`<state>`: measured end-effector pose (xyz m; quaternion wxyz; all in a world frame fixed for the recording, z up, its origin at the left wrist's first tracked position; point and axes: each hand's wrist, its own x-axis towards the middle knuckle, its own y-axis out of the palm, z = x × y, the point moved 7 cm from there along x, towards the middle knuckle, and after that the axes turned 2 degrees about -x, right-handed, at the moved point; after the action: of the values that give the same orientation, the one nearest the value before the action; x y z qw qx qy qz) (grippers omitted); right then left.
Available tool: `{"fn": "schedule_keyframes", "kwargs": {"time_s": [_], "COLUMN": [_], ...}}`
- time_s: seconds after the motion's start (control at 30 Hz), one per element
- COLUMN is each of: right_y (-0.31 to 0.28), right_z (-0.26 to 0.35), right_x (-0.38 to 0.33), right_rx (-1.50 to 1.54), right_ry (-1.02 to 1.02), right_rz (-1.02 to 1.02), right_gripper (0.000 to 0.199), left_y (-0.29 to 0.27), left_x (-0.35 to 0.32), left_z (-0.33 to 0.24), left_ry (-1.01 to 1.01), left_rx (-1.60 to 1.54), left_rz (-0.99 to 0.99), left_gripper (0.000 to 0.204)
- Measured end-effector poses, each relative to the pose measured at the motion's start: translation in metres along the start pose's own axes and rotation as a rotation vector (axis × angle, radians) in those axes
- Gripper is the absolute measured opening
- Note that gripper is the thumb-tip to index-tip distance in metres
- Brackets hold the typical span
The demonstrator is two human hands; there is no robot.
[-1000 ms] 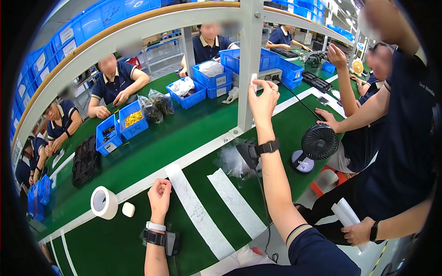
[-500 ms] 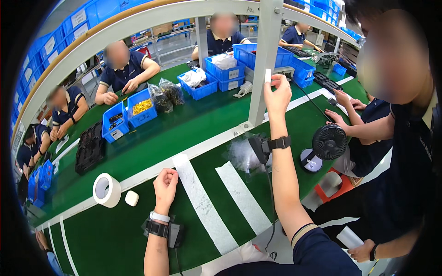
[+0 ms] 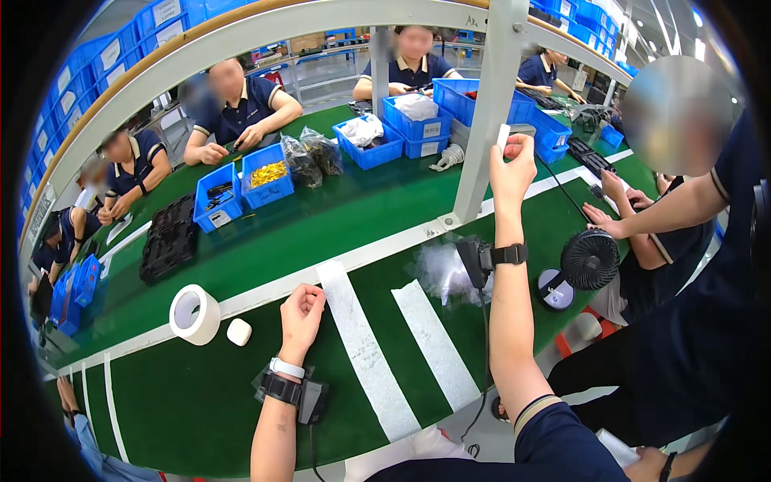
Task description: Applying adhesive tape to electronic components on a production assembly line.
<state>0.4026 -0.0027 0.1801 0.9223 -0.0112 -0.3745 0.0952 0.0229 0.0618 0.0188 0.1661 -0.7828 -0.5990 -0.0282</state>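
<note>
My right hand (image 3: 513,169) is raised beside the upright white post (image 3: 487,120), its fingers pinching a small white stick-like piece (image 3: 503,135). The piece's exact kind is too small to tell. My left hand (image 3: 302,315) lies low over the green tabletop with its fingers curled in, and nothing shows in them. Just right of it, a long white paper-like strip (image 3: 357,341) runs toward me on the table. A second, shorter strip (image 3: 438,345) lies parallel to it. Left of my left hand are a wide roll of white tape (image 3: 210,321) and a small rounded white case (image 3: 238,332).
A crumpled clear plastic bag (image 3: 446,269) and a black fan (image 3: 589,259) sit near my right forearm. Across the bench stand blue bins (image 3: 217,205), a black molded tray (image 3: 169,241) and several people working. Another person leans in at the right. A white overhead beam (image 3: 321,28) crosses above.
The whole view has shifted, so the bench and both hands appear further right. My right hand still pinches the white piece by the post. The person at the right has moved back, further from me.
</note>
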Motion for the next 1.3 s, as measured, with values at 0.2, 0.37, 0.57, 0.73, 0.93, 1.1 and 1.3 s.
{"fn": "schedule_keyframes", "kwargs": {"time_s": [0.2, 0.37, 0.57, 0.73, 0.93, 1.1, 1.3], "right_y": [0.000, 0.003, -0.006, 0.004, -0.001, -0.004, -0.003], "right_z": [0.009, 0.005, 0.015, 0.012, 0.010, 0.014, 0.016], "right_x": [-0.007, -0.004, -0.003, -0.008, -0.004, -0.002, -0.009], "right_rx": [-0.310, -0.010, 0.005, -0.259, -0.092, 0.021, -0.188], "right_ry": [-0.227, -0.076, -0.157, -0.146, -0.066, -0.052, -0.123], "right_rz": [-0.192, -0.040, -0.156, -0.076, -0.064, -0.066, -0.139], "right_gripper": [0.023, 0.028, 0.024, 0.025, 0.022, 0.021, 0.017], "left_y": [0.001, 0.000, 0.003, 0.005, 0.007, 0.006, 0.007], "left_x": [0.001, 0.000, 0.001, 0.001, 0.001, 0.001, 0.001], "left_z": [0.001, 0.003, 0.005, 0.004, 0.000, -0.003, -0.002], "left_ry": [-0.001, -0.017, -0.050, -0.059, -0.030, 0.002, -0.014], "left_rx": [0.006, 0.022, 0.015, -0.003, 0.008, -0.006, 0.011], "left_rz": [0.015, 0.002, 0.035, 0.067, 0.070, 0.052, 0.048], "left_gripper": [0.004, 0.005, 0.005, 0.006, 0.006, 0.007, 0.006]}}
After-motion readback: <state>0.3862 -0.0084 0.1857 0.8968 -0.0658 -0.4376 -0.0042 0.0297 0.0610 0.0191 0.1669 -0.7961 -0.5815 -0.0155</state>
